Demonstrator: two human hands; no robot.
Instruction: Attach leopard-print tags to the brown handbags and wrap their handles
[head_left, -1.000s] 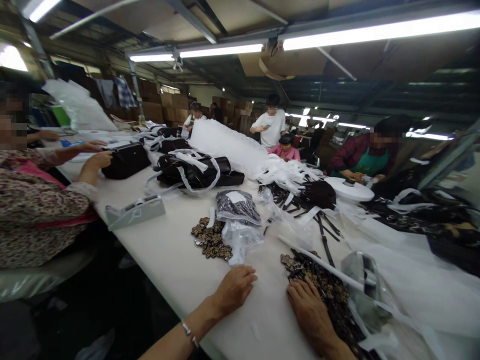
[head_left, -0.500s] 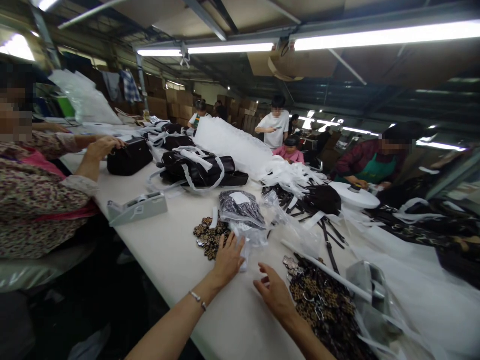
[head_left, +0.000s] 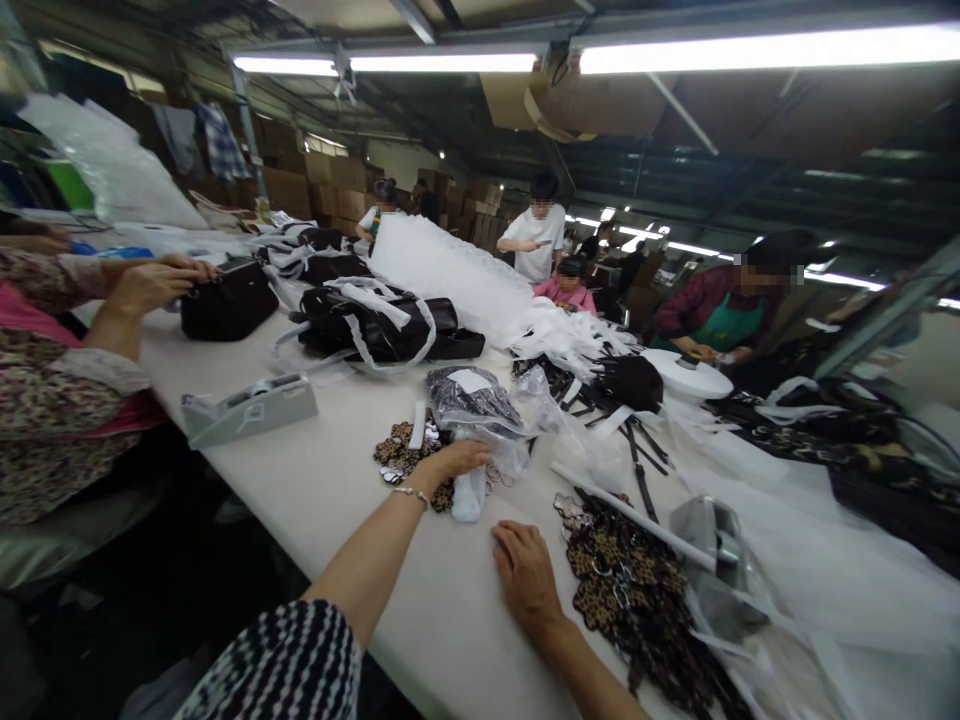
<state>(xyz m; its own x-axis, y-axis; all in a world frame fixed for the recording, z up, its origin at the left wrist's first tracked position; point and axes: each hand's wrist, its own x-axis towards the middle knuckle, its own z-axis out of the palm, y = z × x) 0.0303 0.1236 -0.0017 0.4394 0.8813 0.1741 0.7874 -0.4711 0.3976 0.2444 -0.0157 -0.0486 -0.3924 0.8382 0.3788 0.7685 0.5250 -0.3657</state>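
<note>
My left hand point(head_left: 459, 460) reaches across the lower edge of a clear plastic bag point(head_left: 480, 400) packed with dark pieces, fingers stretched out, tips close to some small metal rings point(head_left: 496, 482). Under its wrist lie leopard-print flower-shaped charms point(head_left: 397, 450) with a white strip on them. A small whitish packet point(head_left: 469, 495) sits just below the palm. My right hand point(head_left: 525, 572) rests on the table with its fingers loosely bent, and I see nothing in it. Beside it is a larger heap of leopard-print flower charms point(head_left: 607, 575) with metal clasps and dark straps.
A grey tape dispenser point(head_left: 251, 410) stands at left, another dispenser point(head_left: 712, 545) at right beside a white rod point(head_left: 637, 515). Black handbags point(head_left: 382, 325) and white wrapping point(head_left: 450, 275) fill the back. A co-worker's hands point(head_left: 154, 280) hold a black bag point(head_left: 229, 300).
My left hand has turned and slid over the bag's lower edge, uncovering the whitish packet and the rings. My right hand has settled, its fingers less spread. The view has shifted slightly right.
</note>
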